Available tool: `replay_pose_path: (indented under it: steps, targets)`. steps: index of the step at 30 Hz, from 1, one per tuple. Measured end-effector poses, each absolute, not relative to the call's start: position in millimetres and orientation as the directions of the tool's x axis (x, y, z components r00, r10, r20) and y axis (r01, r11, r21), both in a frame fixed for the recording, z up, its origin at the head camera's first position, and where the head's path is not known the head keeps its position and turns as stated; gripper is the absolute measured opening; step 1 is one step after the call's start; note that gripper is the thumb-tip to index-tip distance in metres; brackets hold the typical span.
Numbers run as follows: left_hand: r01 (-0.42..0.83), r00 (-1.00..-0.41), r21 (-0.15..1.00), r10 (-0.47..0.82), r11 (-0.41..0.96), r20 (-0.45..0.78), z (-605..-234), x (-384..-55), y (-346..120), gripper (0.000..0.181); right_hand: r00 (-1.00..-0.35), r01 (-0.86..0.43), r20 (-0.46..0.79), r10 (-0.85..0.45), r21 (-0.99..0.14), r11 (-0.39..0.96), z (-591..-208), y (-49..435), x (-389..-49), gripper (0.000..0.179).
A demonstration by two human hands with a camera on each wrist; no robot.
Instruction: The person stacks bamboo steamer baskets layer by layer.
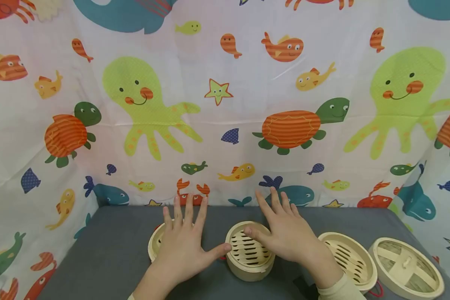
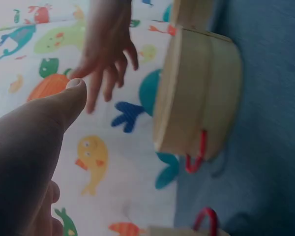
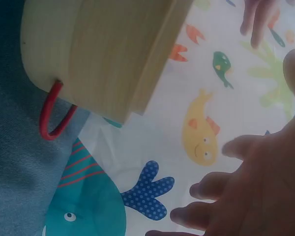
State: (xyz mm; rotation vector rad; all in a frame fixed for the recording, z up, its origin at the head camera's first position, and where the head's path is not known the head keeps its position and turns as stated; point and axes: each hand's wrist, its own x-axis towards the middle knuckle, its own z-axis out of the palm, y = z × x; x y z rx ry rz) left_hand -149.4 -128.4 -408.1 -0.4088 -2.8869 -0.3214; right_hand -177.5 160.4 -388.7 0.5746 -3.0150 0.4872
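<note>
My left hand (image 1: 181,248) hovers with fingers spread in front of a small bamboo steamer basket (image 1: 152,246), hiding most of it. The right hand (image 1: 286,233), its fingers also straight and spread, is in the air beside the middle steamer basket (image 1: 249,274), overlapping its right edge in the head view. Neither hand holds anything. The middle basket has a slatted inside and a red cord loop, which shows in the left wrist view on the basket wall (image 2: 199,88). In the right wrist view, a pale basket wall (image 3: 103,54) with a red loop stands apart from the fingers (image 3: 211,187).
Right of my right forearm sits another slatted steamer basket (image 1: 371,277), and next to it a round woven lid (image 1: 406,266). A dark item (image 1: 303,287) lies by the right wrist. Behind the grey table (image 1: 108,250) hangs a sea-animal cloth (image 1: 217,133).
</note>
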Motion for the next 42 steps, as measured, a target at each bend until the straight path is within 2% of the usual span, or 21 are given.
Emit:
replay_pose_path:
  steps: [7,17,27,32,36,42]
  targets:
    - [0.242,-0.952,0.168,0.2,0.956,0.232,-428.1,-133.4,-155.1,0.125,-0.919,-0.39,0.068,-0.389,-0.299,0.871,-394.0,153.9,-177.8,0.103]
    - [0.163,-0.969,0.237,0.11,0.958,0.221,-454.4,-116.6,-201.5,0.132,-0.917,-0.367,-0.03,-0.398,-0.332,0.869,-401.2,147.3,-176.2,0.105]
    - [0.093,-0.992,0.307,0.061,0.947,0.111,-460.9,-110.4,-229.2,0.15,-0.911,-0.342,-0.11,-0.398,-0.339,0.877,-413.0,143.1,-175.0,0.115]
    - [0.043,-0.999,0.394,0.036,0.918,0.025,-461.2,-111.5,-231.2,0.154,-0.905,-0.337,-0.143,-0.401,-0.333,0.88,-414.1,142.9,-173.5,0.129]
    - [-0.042,-0.998,0.488,-0.017,0.872,-0.057,-461.0,-111.9,-229.9,0.158,-0.906,-0.332,-0.16,-0.393,-0.308,0.892,-414.2,144.5,-172.3,0.14]
    - [-0.056,-0.998,0.541,-0.067,0.839,0.0,-464.9,-112.5,-230.2,0.147,-0.912,-0.331,-0.141,-0.384,-0.297,0.896,-415.0,143.8,-171.3,0.147]
